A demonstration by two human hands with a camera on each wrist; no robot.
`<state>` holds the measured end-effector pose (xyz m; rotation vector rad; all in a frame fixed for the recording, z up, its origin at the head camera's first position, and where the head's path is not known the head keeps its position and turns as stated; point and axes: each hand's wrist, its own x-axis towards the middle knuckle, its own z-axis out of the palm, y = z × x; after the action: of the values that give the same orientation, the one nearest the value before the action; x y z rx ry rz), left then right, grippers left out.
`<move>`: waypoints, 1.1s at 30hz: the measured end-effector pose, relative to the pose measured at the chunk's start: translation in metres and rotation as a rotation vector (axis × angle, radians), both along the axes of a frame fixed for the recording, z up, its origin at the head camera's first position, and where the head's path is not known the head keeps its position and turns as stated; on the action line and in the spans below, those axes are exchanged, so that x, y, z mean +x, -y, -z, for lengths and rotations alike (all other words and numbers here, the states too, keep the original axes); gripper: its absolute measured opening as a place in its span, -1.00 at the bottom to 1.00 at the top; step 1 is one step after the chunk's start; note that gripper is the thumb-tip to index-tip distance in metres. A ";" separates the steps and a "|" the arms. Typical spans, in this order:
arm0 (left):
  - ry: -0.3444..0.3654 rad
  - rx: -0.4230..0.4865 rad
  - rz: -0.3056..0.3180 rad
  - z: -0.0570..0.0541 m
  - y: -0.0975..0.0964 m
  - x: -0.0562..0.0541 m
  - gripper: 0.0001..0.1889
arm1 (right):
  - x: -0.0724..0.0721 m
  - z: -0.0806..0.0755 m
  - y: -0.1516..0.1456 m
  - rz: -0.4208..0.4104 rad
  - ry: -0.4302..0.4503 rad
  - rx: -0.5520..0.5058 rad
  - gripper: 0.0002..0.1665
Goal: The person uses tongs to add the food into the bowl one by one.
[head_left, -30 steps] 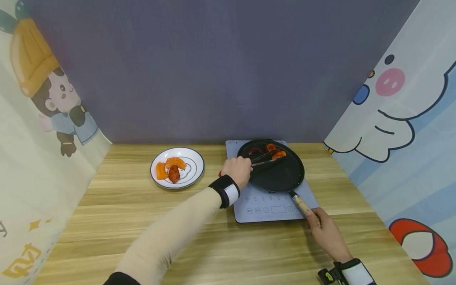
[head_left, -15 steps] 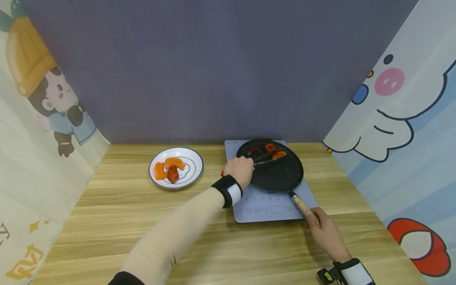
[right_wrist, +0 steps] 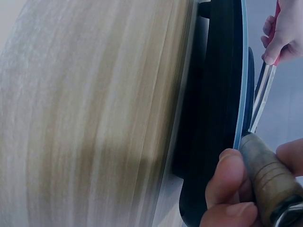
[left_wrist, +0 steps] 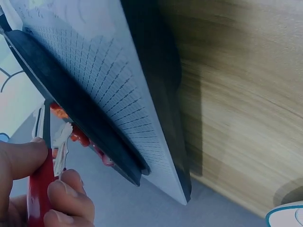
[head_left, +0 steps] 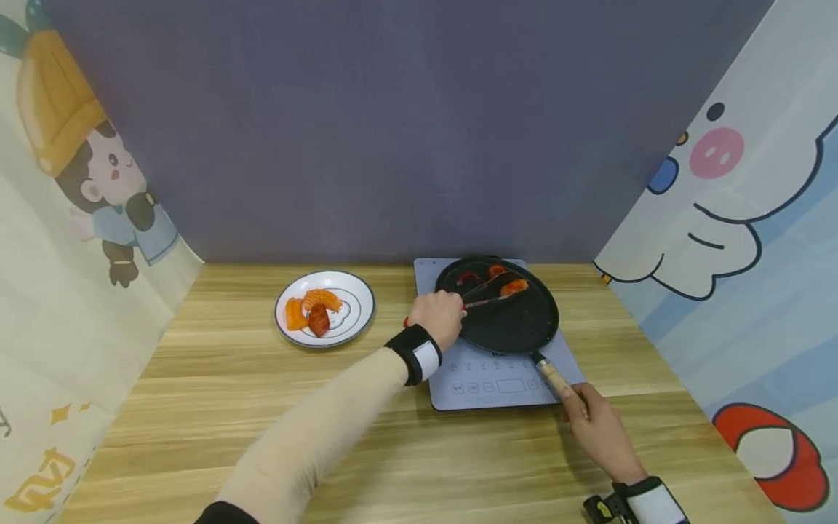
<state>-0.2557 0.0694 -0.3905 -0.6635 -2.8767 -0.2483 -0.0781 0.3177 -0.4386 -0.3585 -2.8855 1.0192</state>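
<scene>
In the head view my left hand (head_left: 437, 319) grips a pair of tongs (head_left: 483, 301) by the red handles, reaching over the left side of a black frying pan (head_left: 511, 331). The metal ends lie on either side of an orange-red food piece (head_left: 513, 287) in the pan; whether they squeeze it I cannot tell. Thumb and fingers wrap the red tongs handle (left_wrist: 40, 191) in the left wrist view. My right hand (head_left: 602, 434) holds the pan's wooden handle (head_left: 552, 374), with fingers curled round it. A dark red ring-like piece (head_left: 468, 278) and another reddish piece (head_left: 496, 270) lie near the pan's far edge.
Under the pan is a flat pale induction cooker (head_left: 497, 389) with touch controls. A white, dark-rimmed plate (head_left: 356, 309) bearing a few orange and brown food pieces stands to the left on the wooden table (head_left: 216, 386). A grey panel (head_left: 393, 145) rises behind.
Both hands and the pan keep nearly the same places. The tongs' ends and the orange-red piece between them have shifted only very slightly.
</scene>
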 end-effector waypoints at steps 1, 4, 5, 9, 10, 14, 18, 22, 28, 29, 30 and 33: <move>-0.001 -0.004 0.001 0.000 0.001 0.001 -0.72 | 0.000 0.000 0.000 0.002 0.000 0.001 -0.56; -0.012 -0.003 0.000 0.000 0.004 0.003 -0.70 | 0.000 -0.001 0.001 0.003 0.001 0.009 -0.55; -0.017 -0.001 -0.001 0.001 0.005 0.004 -0.70 | 0.000 -0.001 0.001 0.006 0.002 0.011 -0.56; -0.039 -0.004 -0.002 0.002 0.008 0.009 -0.67 | 0.000 -0.003 0.002 0.012 0.005 0.015 -0.56; -0.042 -0.002 -0.003 0.002 0.008 0.010 -0.66 | 0.001 -0.003 0.002 0.016 0.006 0.014 -0.56; -0.036 0.002 -0.002 0.004 0.012 0.013 -0.65 | 0.000 -0.003 0.002 0.018 0.009 0.018 -0.56; -0.041 0.005 0.003 0.008 0.020 0.017 -0.64 | 0.000 -0.003 0.002 0.015 0.018 0.022 -0.55; -0.083 0.026 0.013 0.014 0.033 0.021 -0.61 | 0.000 -0.002 0.003 0.016 0.019 0.026 -0.56; -0.082 0.068 0.013 0.019 0.052 0.027 -0.58 | -0.002 -0.002 0.003 0.003 0.005 0.023 -0.55; -0.081 0.066 0.013 0.020 0.054 0.027 -0.57 | -0.002 -0.002 0.003 0.005 0.005 0.021 -0.55; -0.082 0.065 0.012 0.020 0.057 0.028 -0.55 | -0.002 -0.002 0.003 0.007 0.006 0.020 -0.56; -0.097 0.066 0.021 0.019 0.063 0.030 -0.53 | -0.001 -0.002 0.003 0.014 0.007 0.017 -0.56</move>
<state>-0.2255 0.0060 -0.4099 -0.6755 -2.7575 -0.3034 -0.0796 0.3152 -0.4370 -0.3812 -2.8916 0.9934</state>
